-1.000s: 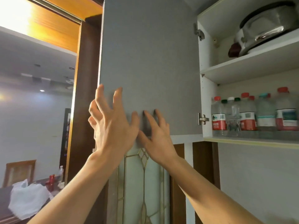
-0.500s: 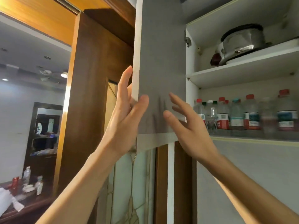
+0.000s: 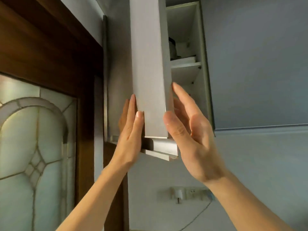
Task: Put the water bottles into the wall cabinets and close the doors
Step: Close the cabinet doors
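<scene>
The grey cabinet door (image 3: 148, 64) stands partly swung in, with only a narrow gap left showing the white cabinet interior (image 3: 185, 39). My left hand (image 3: 131, 130) lies flat with straight fingers against the door's outer face near its lower left edge. To the right of the door's free edge, my right hand (image 3: 186, 130) is open with fingers straight, its fingertips reaching behind that edge. A white shelf (image 3: 185, 64) with a dark pot on it shows in the gap. The water bottles are hidden behind the door and my right hand.
A neighbouring grey cabinet door (image 3: 258, 64) is shut on the right. A dark wooden door frame (image 3: 41, 47) with a stained-glass panel (image 3: 33, 147) fills the left. A wall socket with a plug and cable (image 3: 178, 194) sits on the wall below.
The door has swung far toward shut, so the bottles on the lower shelf no longer show. My head has turned right and both hands moved with the door.
</scene>
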### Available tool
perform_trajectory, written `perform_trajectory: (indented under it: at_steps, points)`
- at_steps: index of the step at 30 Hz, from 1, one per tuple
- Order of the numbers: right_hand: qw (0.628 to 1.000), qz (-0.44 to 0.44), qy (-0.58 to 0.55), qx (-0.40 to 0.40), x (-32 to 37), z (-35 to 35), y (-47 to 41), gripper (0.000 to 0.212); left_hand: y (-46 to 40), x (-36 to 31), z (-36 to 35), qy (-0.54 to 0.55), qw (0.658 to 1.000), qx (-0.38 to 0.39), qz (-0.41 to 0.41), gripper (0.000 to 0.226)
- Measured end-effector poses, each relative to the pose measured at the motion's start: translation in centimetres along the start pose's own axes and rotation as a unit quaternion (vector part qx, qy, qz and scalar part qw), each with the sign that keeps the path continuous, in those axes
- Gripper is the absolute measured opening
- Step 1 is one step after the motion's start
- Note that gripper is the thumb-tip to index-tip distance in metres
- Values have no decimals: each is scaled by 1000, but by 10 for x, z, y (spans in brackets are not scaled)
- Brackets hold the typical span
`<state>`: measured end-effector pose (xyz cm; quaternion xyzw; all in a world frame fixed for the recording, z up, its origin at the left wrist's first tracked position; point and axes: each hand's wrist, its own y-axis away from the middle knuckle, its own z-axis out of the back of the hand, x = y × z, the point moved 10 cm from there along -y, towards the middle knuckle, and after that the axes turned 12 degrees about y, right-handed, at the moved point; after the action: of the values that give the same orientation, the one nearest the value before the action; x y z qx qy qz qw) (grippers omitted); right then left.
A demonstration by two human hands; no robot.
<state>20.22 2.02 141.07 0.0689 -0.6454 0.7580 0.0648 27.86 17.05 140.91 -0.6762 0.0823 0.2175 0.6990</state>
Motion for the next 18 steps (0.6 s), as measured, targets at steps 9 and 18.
perform_trajectory:
  at_steps: [9,18]
  points:
    - [943,-42,303,-128,-66,102,0,63,-32,38,-70,-84,996,-8,-2,68]
    - [795,-9,601,-77,-137,137,-13,73,-64,88,-111,-237,970,-4,-47,76]
